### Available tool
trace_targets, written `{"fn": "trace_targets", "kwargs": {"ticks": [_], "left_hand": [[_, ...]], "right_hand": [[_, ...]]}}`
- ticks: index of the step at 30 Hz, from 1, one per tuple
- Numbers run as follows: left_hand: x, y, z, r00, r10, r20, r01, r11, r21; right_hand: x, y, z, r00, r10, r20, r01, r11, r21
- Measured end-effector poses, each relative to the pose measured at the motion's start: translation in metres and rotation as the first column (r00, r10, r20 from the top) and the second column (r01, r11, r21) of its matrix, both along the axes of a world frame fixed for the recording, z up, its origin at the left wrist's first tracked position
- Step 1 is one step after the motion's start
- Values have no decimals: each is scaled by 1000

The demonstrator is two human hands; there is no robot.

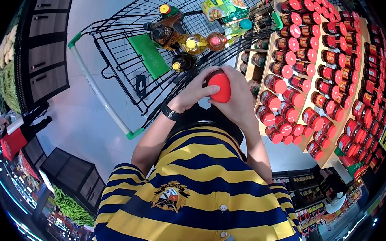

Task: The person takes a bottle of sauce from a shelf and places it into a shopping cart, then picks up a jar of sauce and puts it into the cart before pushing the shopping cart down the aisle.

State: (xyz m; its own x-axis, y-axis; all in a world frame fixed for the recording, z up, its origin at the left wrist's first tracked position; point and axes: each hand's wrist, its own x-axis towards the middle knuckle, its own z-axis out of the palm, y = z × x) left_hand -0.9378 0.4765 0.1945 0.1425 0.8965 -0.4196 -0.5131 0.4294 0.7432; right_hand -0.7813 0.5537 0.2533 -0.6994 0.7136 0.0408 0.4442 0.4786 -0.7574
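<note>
Filling the right side, a wooden shelf [334, 149] bears rows of red-lidded jars [327, 71], their lids turned toward the person. Left of it stands a black wire shopping cart [134, 133] with green corners. Within the cart, a green panel [149, 56] sits toward the handle, green packets [217, 8] lie farther off, and bottles [194, 43] cluster between. Near the cart's side, before the person's body, the left hand [194, 92] and right hand [239, 92] both grasp a held jar [220, 87], its red lid facing up and the left thumb resting on it. Smallest is a black watch [170, 112] on the left wrist.
</note>
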Motion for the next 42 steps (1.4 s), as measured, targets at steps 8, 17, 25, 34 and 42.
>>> {"fn": "trace_targets", "kwargs": {"ticks": [8,17,25,34,42], "left_hand": [[-40,44,-51,970,194,-145,-178,977,114],[-49,61,-128,739,377,-559,-417,907,60],[-9,26,-170,432,-101,-896,114,992,-57],[-4,29,-183,295,-149,-944,151,983,-108],[-3,31,-183,229,-218,-949,215,962,-169]], "right_hand": [[-57,42,-55,990,-19,142,12,999,47],[-140,153,-143,957,-164,238,120,975,189],[-209,224,-277,865,-20,501,-21,997,75],[-219,230,-379,591,161,791,-269,963,5],[-204,230,-422,594,229,771,-390,921,27]]}}
